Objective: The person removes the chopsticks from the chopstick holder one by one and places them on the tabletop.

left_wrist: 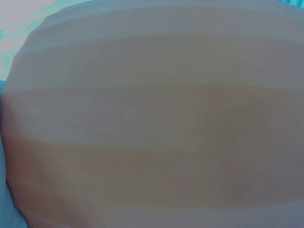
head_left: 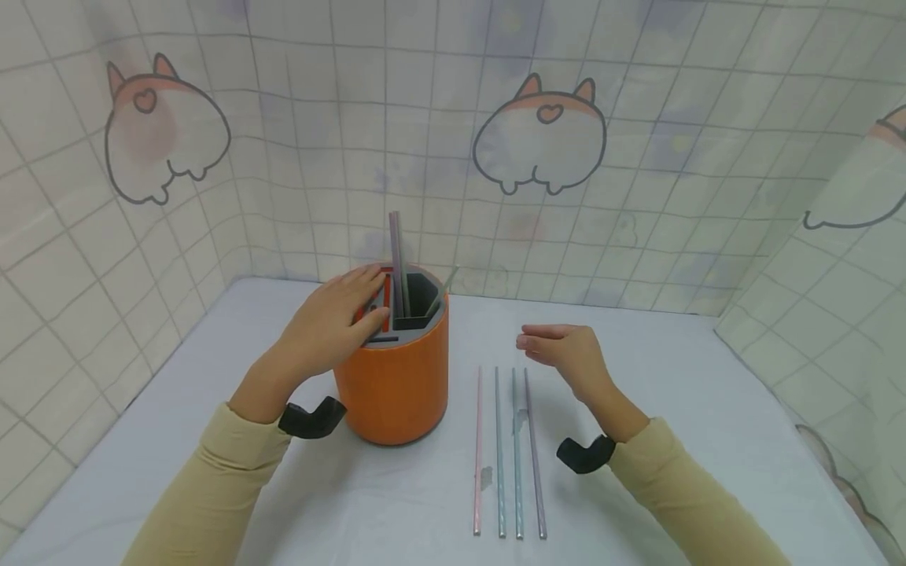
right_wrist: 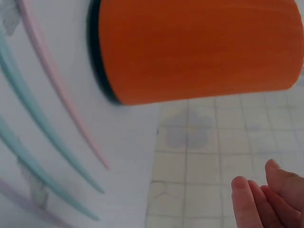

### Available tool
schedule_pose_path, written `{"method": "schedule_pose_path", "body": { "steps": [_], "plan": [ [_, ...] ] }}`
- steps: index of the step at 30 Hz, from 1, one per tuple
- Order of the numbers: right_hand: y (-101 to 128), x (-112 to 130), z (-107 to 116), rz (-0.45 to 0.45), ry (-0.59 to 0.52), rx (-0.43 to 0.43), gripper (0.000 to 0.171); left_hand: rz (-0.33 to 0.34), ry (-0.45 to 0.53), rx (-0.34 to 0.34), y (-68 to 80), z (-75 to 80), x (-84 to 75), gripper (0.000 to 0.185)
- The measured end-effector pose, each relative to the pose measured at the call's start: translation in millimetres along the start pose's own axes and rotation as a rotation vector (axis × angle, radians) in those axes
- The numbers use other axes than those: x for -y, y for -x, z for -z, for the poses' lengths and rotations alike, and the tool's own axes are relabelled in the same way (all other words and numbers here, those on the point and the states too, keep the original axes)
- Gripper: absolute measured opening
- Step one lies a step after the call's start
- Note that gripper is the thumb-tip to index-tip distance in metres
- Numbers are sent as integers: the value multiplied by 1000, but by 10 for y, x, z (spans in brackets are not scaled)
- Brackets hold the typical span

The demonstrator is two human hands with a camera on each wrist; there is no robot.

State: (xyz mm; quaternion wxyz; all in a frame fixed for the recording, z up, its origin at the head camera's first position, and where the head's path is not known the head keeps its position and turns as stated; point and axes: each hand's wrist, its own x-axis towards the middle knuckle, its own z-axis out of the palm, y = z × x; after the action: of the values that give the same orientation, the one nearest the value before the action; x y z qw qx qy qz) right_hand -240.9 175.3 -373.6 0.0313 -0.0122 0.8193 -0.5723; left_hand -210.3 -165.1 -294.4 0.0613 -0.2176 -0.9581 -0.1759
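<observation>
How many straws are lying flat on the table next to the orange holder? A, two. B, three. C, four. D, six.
C: four straws lie side by side on the white table, just to the right of the orange holder, one pink, two bluish and one purple. The right hand hovers above their far ends, holding nothing.

The orange holder looks like matt plastic, faintly ribbed along its side, with a smooth grey insert on top. Just beside the holder, the four straws have a smooth, slightly glossy pastel finish. The tabletop wears a soft white cloth, matt and lightly creased.
</observation>
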Motion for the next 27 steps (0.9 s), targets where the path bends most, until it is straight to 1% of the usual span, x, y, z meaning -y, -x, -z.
{"method": "schedule_pose_path", "body": {
  "steps": [3,7,13,16,19,23,27],
  "plan": [
    [35,226,-79,51,-55,17,44,-2,1,3,5,2,-1,61],
    [62,501,-219,96,-151,54,40,-3,1,3,18,6,-3,61],
    [80,812,-406,195,-176,98,37,-1,-2,1,13,0,7,61],
    [69,894,-475,235,-203,112,40,-1,2,0,10,-5,3,61],
    [59,946,-535,269,-203,123,40,-1,4,-3,6,-8,-4,61],
    [41,995,-595,317,-191,120,35,-4,1,-9,-2,-4,-5,60],
    [20,1020,-618,351,-192,98,26,-3,-1,-13,-7,-1,-5,60]
  ]
}}
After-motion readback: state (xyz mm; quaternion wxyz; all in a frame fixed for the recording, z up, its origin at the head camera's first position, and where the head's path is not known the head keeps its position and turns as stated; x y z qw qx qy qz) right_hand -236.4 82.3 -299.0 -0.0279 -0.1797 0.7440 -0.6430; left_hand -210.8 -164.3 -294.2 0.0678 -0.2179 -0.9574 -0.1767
